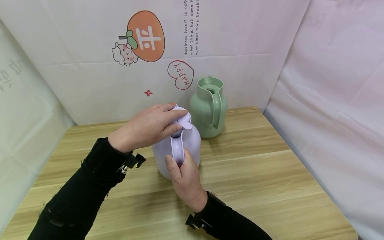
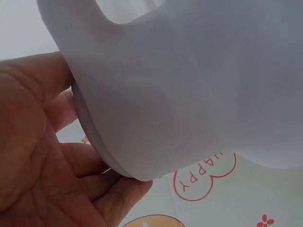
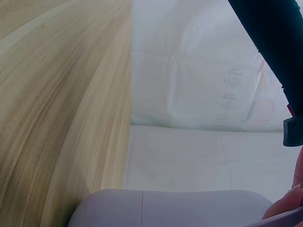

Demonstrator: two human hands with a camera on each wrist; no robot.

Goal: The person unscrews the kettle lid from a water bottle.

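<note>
A lilac thermos jug [image 1: 192, 140] stands on the wooden table, its handle [image 1: 177, 148] facing me. My left hand [image 1: 147, 126] reaches over the top and holds the lid [image 1: 185, 123], thumb on the near side by the lid's tab. Seen from the left wrist, the fingers [image 2: 113, 198] curl along the jug's upper rim. Lower down, my right hand [image 1: 188, 181] grips the handle, thumb on top. In the right wrist view only the jug's side [image 3: 165, 208] and a fingertip [image 3: 284, 202] show at the bottom.
Behind and to the right stands a green jug [image 1: 205, 116], its top open and no lid on it. A printed white cloth [image 1: 90, 90] backs the wooden table [image 1: 255, 166], with more white cloth on both sides.
</note>
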